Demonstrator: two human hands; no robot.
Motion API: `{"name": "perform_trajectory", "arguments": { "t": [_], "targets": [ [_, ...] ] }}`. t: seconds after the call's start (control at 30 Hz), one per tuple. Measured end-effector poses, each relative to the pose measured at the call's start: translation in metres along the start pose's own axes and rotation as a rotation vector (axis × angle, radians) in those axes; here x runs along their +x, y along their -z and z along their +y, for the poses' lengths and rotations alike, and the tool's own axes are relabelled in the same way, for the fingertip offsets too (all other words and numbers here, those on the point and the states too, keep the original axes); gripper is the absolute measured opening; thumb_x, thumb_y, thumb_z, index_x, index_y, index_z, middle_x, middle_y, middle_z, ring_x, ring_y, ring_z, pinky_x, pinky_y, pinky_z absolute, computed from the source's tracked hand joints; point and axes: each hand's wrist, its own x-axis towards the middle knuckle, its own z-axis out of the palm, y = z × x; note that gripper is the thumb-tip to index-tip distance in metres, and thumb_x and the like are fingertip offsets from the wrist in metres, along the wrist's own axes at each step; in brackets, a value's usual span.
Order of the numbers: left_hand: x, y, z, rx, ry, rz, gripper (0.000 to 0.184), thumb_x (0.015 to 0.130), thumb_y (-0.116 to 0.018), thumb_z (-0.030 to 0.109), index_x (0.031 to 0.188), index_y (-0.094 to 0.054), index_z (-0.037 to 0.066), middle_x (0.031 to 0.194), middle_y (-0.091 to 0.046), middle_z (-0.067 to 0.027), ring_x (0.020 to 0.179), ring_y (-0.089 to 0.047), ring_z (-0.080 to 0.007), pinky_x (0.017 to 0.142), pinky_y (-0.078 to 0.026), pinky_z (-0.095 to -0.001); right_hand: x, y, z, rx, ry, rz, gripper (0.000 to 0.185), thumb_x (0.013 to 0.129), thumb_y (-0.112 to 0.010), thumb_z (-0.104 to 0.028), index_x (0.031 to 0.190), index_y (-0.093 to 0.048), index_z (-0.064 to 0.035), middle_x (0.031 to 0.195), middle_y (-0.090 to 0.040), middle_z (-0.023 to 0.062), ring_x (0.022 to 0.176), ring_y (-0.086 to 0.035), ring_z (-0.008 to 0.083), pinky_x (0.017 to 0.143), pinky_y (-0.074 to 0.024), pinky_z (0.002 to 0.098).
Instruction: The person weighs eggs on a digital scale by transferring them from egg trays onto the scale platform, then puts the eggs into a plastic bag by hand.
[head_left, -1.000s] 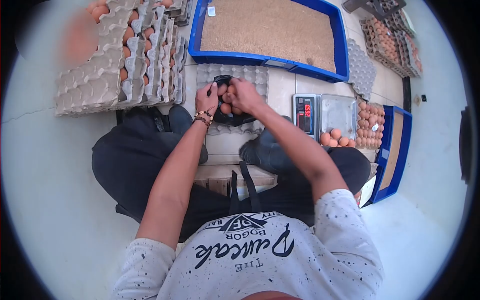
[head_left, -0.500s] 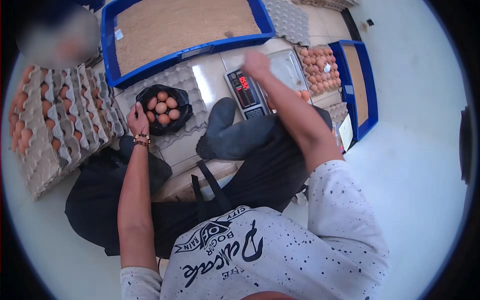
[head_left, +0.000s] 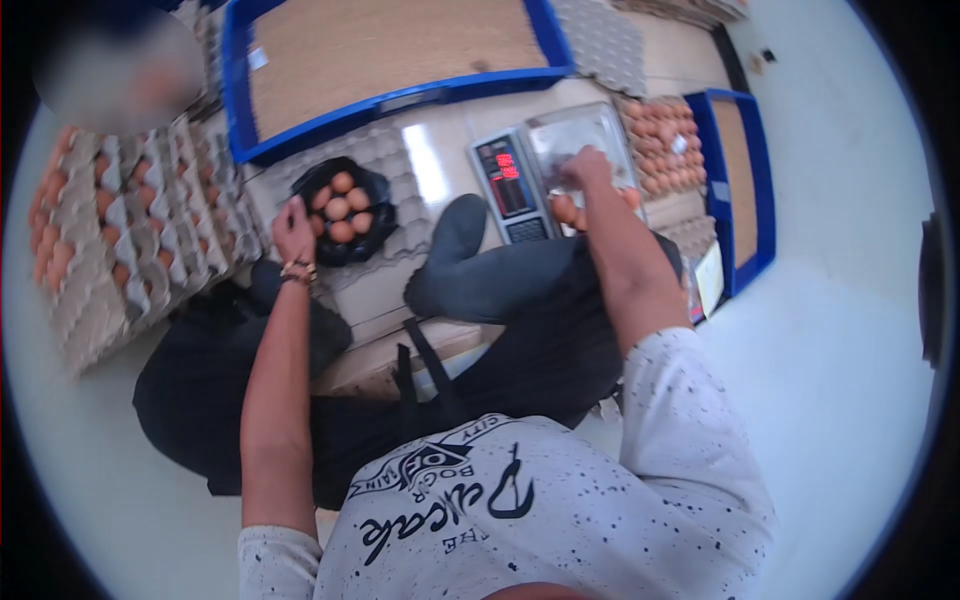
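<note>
My left hand is closed on the left rim of a black plastic bag, which lies open with several brown eggs inside. Under the bag is a grey egg tray. To the right, my right hand is over the metal pan of a digital scale with a lit red display. Its fingers are smeared by motion, and whether they hold anything cannot be made out. Several brown eggs lie at the pan's near end, partly hidden by my right forearm.
A blue crate of brown grainy material stands beyond the bag. Stacked egg trays are at the left. A full egg tray and another blue crate stand right of the scale. My boots are between bag and scale.
The view has turned toward the scale. My right hand has left the eggs in the bag and moved right to the scale pan. My left hand stays at the bag, now spread open.
</note>
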Motion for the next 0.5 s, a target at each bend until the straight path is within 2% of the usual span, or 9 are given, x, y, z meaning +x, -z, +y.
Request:
{"name": "perform_trajectory", "arguments": {
  "t": [0.07, 0.17, 0.23, 0.27, 0.3, 0.33, 0.43, 0.47, 0.5],
  "targets": [
    [0.000, -0.001, -0.001, -0.004, -0.067, 0.030, 0.039, 0.091, -0.057, 0.041, 0.102, -0.068, 0.005, 0.091, -0.063, -0.0163, 0.087, -0.058, -0.0280, 0.080, -0.045, -0.0385, -0.010, 0.009, -0.037, 0.038, 0.090, 0.248, 0.046, 0.067, -0.070, -0.030, 0.104, -0.066, -0.0026, 0.109, -0.062, 0.0227, 0.101, -0.062, 0.0356, 0.089, -0.0509, 0.0397],
    [0.005, -0.004, -0.007, -0.080, -0.023, -0.023, 0.036, 0.092, -0.055, 0.038, 0.100, -0.069, 0.005, 0.085, -0.063, -0.0170, 0.082, -0.057, -0.0301, 0.077, -0.045, -0.0392, -0.047, 0.023, -0.112, 0.228, 0.567, 0.380, 0.037, 0.067, -0.068, -0.022, 0.100, -0.066, -0.0046, 0.106, -0.059, 0.0224, 0.099, -0.058, 0.0374, 0.087, -0.0490, 0.0414],
    [-0.002, 0.001, 0.011, -0.110, -0.069, 0.014, 0.036, 0.093, -0.052, 0.035, 0.098, -0.067, 0.003, 0.088, -0.066, -0.0179, 0.085, -0.061, -0.0311, 0.078, -0.046, -0.0387, -0.083, 0.001, -0.163, 0.487, 1.017, 0.273, 0.030, 0.068, -0.064, -0.018, 0.094, -0.067, -0.0037, 0.099, -0.059, 0.0225, 0.090, -0.056, 0.0372, 0.082, -0.0479, 0.0438],
    [-0.004, 0.005, 0.020, -0.183, -0.042, 0.005, 0.035, 0.093, -0.052, 0.034, 0.099, -0.067, 0.003, 0.088, -0.067, -0.0180, 0.083, -0.063, -0.0307, 0.077, -0.047, -0.0380, -0.109, -0.012, -0.187, 0.463, 1.152, 0.172, 0.032, 0.067, -0.064, -0.016, 0.097, -0.066, -0.0037, 0.097, -0.060, 0.0215, 0.092, -0.057, 0.0373, 0.084, -0.0482, 0.0420],
    [-0.008, 0.014, 0.034, -0.194, 0.022, -0.019, 0.035, 0.093, -0.053, 0.034, 0.100, -0.067, 0.003, 0.089, -0.067, -0.0184, 0.083, -0.064, -0.0310, 0.077, -0.048, -0.0379, -0.137, -0.029, -0.206, 0.498, 1.231, 0.027, 0.037, 0.070, -0.071, -0.014, 0.105, -0.064, -0.0064, 0.101, -0.057, 0.0180, 0.092, -0.061, 0.0328, 0.078, -0.0543, 0.0366],
    [-0.011, 0.022, 0.044, -0.206, 0.085, -0.050, 0.035, 0.093, -0.053, 0.034, 0.102, -0.067, 0.003, 0.090, -0.067, -0.0188, 0.084, -0.065, -0.0313, 0.076, -0.048, -0.0377, -0.165, -0.035, -0.225, 0.337, 1.340, -0.016, 0.039, 0.069, -0.070, -0.015, 0.106, -0.063, -0.0053, 0.105, -0.058, 0.0191, 0.094, -0.061, 0.0364, 0.080, -0.0524, 0.0392],
    [-0.003, 0.013, 0.016, -0.194, -0.041, 0.015, 0.035, 0.092, -0.054, 0.035, 0.104, -0.067, 0.004, 0.092, -0.068, -0.0188, 0.086, -0.065, -0.0314, 0.077, -0.048, -0.0378, -0.200, -0.105, -0.268, 0.451, 1.296, -0.185, 0.028, 0.072, -0.061, -0.011, 0.099, -0.061, -0.0032, 0.096, -0.063, 0.0236, 0.094, -0.061, 0.0396, 0.083, -0.0490, 0.0431],
    [-0.003, 0.016, 0.018, -0.179, -0.029, 0.006, 0.036, 0.092, -0.055, 0.035, 0.104, -0.066, 0.004, 0.092, -0.068, -0.0188, 0.087, -0.065, -0.0316, 0.077, -0.048, -0.0378, -0.200, -0.123, -0.278, 0.313, 1.276, -0.297, 0.038, 0.066, -0.065, -0.010, 0.103, -0.056, -0.0063, 0.101, -0.061, 0.0199, 0.100, -0.059, 0.0378, 0.083, -0.0491, 0.0467],
    [-0.004, 0.022, 0.024, -0.164, -0.014, -0.004, 0.036, 0.091, -0.055, 0.035, 0.105, -0.066, 0.004, 0.093, -0.068, -0.0188, 0.088, -0.065, -0.0318, 0.077, -0.048, -0.0378, -0.201, -0.141, -0.283, 0.266, 1.266, -0.288, 0.037, 0.067, -0.066, -0.010, 0.101, -0.056, -0.0056, 0.100, -0.062, 0.0195, 0.098, -0.060, 0.0376, 0.082, -0.0494, 0.0468]
  ]
}}
